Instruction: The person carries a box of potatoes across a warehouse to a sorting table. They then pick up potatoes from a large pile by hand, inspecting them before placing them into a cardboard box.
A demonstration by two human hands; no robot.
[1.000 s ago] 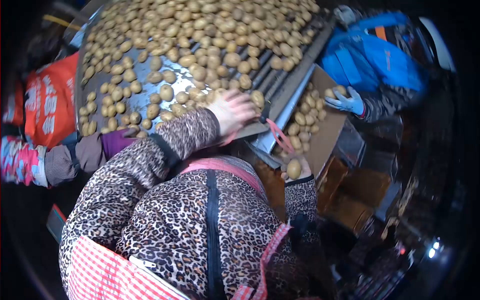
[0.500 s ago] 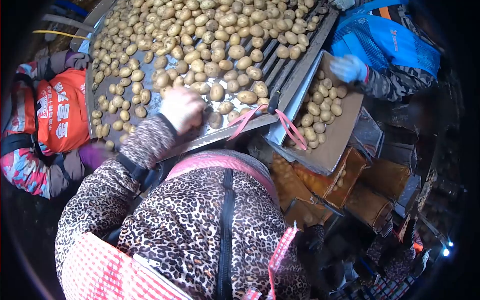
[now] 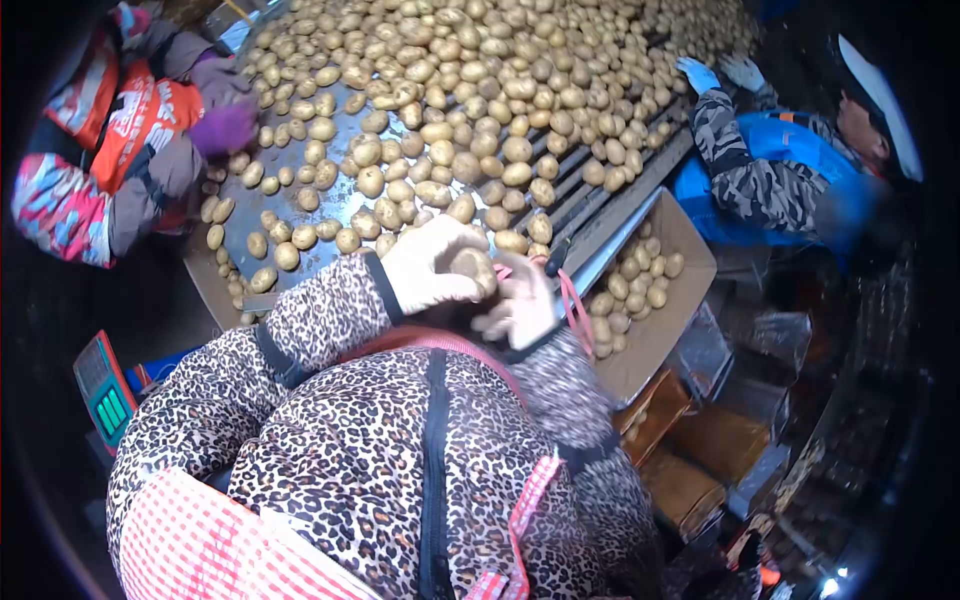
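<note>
Now left hand (image 3: pixel 432 265) cups a round, dusty potato (image 3: pixel 473 268).

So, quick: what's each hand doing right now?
Left hand: closed on a potato.
Right hand: fingers curled beside it; a grip cannot be told.
</note>
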